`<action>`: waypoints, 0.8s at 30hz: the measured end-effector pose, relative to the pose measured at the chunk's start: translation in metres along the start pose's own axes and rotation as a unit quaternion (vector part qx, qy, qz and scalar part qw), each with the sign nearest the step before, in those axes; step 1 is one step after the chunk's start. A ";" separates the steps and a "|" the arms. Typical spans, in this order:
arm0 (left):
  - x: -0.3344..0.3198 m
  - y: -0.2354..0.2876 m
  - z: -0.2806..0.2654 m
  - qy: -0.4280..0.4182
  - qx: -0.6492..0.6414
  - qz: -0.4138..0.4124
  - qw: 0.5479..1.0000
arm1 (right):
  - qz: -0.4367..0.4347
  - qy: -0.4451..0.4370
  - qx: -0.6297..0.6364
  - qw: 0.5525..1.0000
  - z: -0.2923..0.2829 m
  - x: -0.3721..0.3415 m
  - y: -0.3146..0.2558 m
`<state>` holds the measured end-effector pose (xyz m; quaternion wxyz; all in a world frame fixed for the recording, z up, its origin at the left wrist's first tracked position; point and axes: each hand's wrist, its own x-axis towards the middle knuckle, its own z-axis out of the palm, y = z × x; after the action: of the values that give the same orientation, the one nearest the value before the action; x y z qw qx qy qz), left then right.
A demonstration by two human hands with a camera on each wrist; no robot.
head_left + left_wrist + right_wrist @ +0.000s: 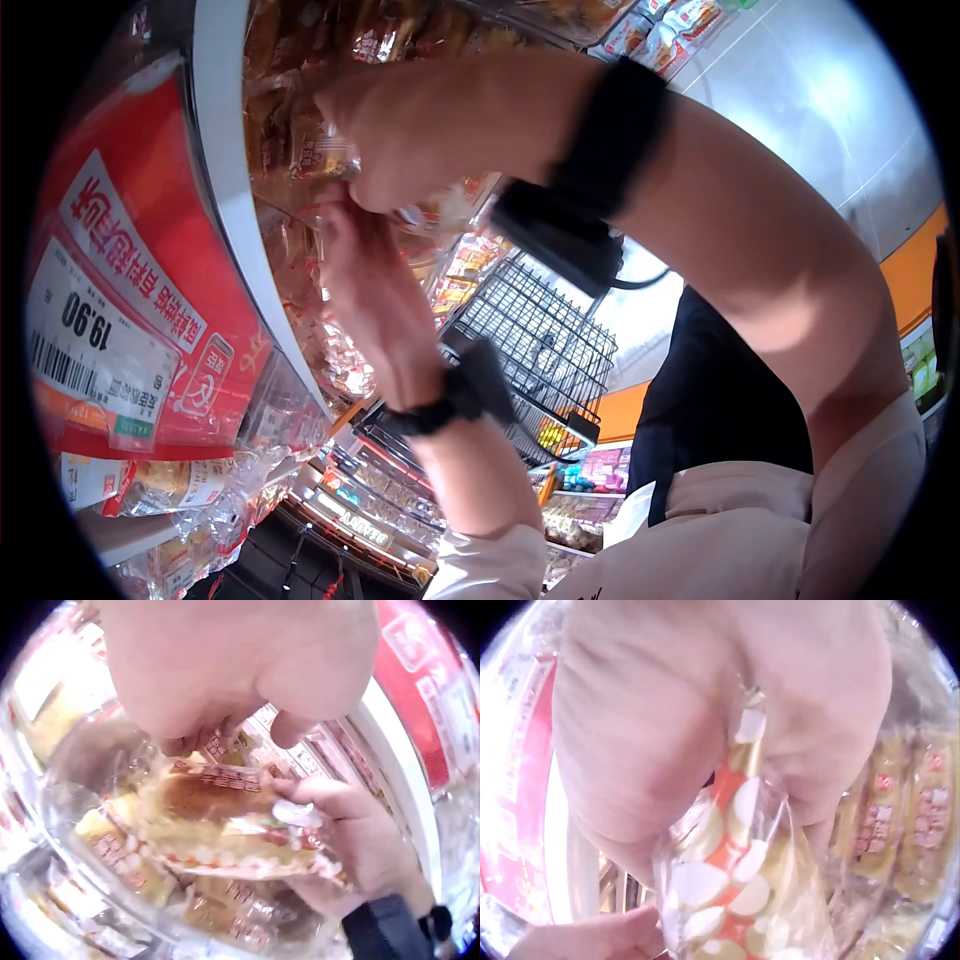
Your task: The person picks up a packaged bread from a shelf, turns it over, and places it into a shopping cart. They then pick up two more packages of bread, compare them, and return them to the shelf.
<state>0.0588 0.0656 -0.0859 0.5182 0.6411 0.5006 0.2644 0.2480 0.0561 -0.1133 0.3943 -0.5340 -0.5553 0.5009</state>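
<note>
In the left wrist view a clear-wrapped bread [217, 802] has a brown top and a dotted edge. My right hand [367, 844] grips its end, thumb above and fingers beneath. My left hand [240, 667] is at the opposite side, its fingertips curled against the wrapper. From the right wrist, the dotted wrapper [731, 900] is pinched by my right hand [720, 712], and my left hand's [592, 937] finger touches its edge. In the head view my right hand [430, 130] is above my left hand [370, 280]; the bread is mostly hidden.
More wrapped breads [874, 817] lie in a transparent bin beside and below the hands. A white shelf edge [225, 150] with a red price sign [150, 300] runs along the left. A black wire cart [540, 340] stands on the floor near the body.
</note>
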 end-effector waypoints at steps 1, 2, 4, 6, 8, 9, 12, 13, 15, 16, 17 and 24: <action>-0.015 0.004 0.018 0.068 0.177 0.012 0.982 | -0.004 0.004 0.025 1.000 0.000 -0.011 0.003; -0.032 -0.001 0.023 0.082 0.254 0.066 0.961 | -0.008 0.009 0.049 0.999 0.000 -0.023 0.007; -0.063 -0.008 0.041 0.099 0.217 0.084 0.968 | -0.013 0.016 0.095 0.995 0.001 -0.051 0.017; -0.081 -0.015 0.062 0.149 -0.001 -0.001 0.989 | -0.043 0.034 0.136 0.989 0.010 -0.087 0.029; -0.095 -0.023 0.080 0.141 -0.167 -0.015 0.976 | -0.022 0.033 0.146 0.988 0.015 -0.117 0.043; -0.097 -0.021 0.085 0.124 -0.205 -0.048 0.970 | -0.008 0.032 0.149 0.988 0.025 -0.129 0.048; -0.109 -0.021 0.092 0.073 -0.225 -0.127 0.963 | 0.036 0.035 0.178 0.983 0.031 -0.162 0.060; -0.114 -0.028 0.093 0.057 -0.174 -0.136 0.974 | 0.047 0.038 0.195 0.979 0.032 -0.171 0.066; -0.121 -0.029 0.096 0.016 -0.093 -0.125 0.988 | 0.068 0.045 0.236 0.968 0.033 -0.189 0.081; -0.123 -0.023 0.101 -0.010 -0.067 -0.105 0.992 | 0.078 0.048 0.258 0.962 0.031 -0.196 0.083; -0.127 -0.022 0.102 -0.012 -0.048 -0.117 0.992 | 0.088 0.051 0.278 0.955 0.027 -0.204 0.086; -0.166 -0.043 0.096 -0.066 0.021 -0.138 0.988 | 0.146 0.075 0.374 0.913 0.029 -0.246 0.083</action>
<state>0.0656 -0.1266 -0.1273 0.5682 0.5927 0.5542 0.1367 0.2658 -0.1967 -0.1756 0.5280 -0.4584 -0.2119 0.6827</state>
